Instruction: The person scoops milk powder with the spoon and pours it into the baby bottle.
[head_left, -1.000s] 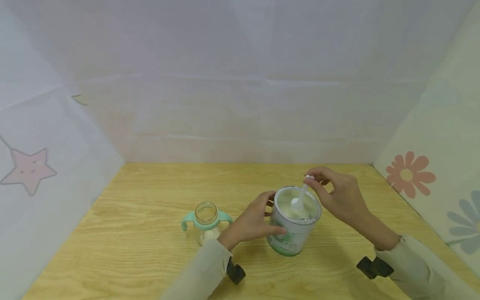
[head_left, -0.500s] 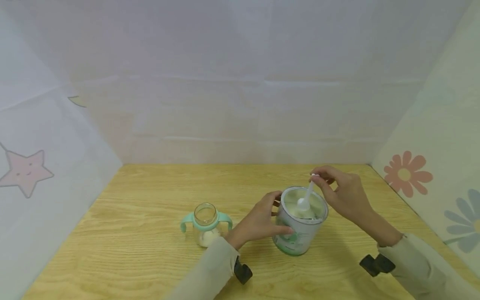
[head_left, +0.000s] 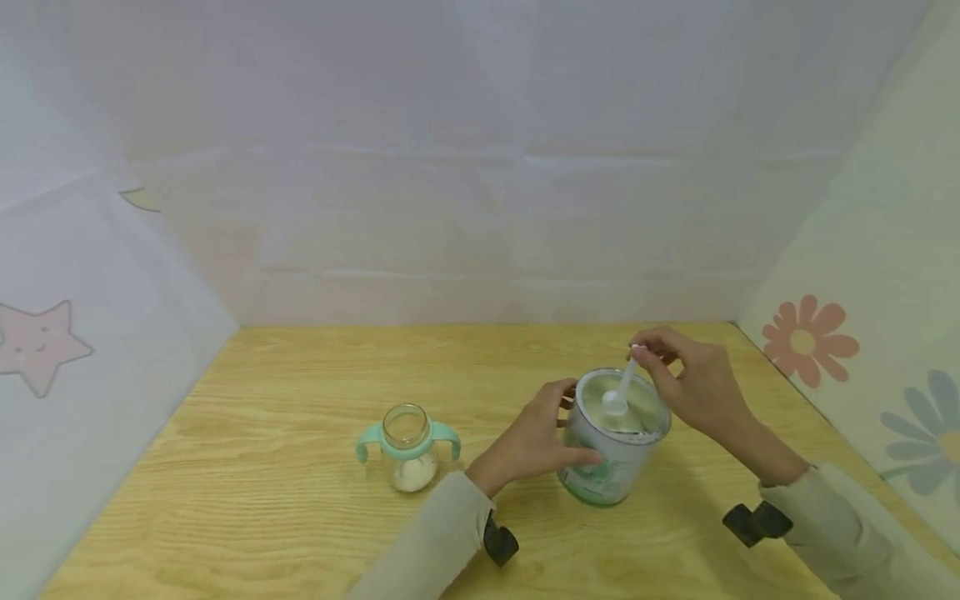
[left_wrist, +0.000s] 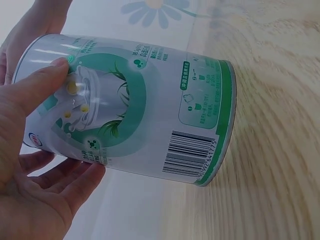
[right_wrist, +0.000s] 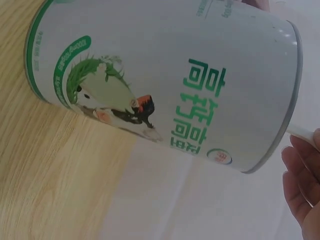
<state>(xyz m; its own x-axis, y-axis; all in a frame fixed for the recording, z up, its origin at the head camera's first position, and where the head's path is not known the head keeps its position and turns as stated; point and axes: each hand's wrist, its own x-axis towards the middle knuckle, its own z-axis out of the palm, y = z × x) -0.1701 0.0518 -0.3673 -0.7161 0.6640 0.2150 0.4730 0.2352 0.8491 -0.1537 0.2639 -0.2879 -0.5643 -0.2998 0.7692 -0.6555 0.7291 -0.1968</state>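
Note:
A white and green milk powder can (head_left: 611, 462) with its top uncovered is gripped by my left hand (head_left: 536, 437). The left wrist view shows the thumb on the can's printed side and the fingers around its other side. My right hand (head_left: 693, 379) pinches the end of the handle of a white scoop (head_left: 615, 402). The scoop slants down inside the can's mouth, its bowl at the pale powder (head_left: 637, 412). Left of the hands stands a clear baby bottle (head_left: 406, 454) with mint-green handles, uncapped, with pale powder at its bottom.
Everything stands on a wood-grain table (head_left: 262, 467). Pale cloth walls (head_left: 420, 225) rise at the back and both sides, printed with a star and flowers. Bare tabletop lies left of the bottle and in front of the can.
The can has shifted right, away from the bottle, with my left hand on it. My right hand and the scoop have shifted right too. The camera view has turned slightly right.

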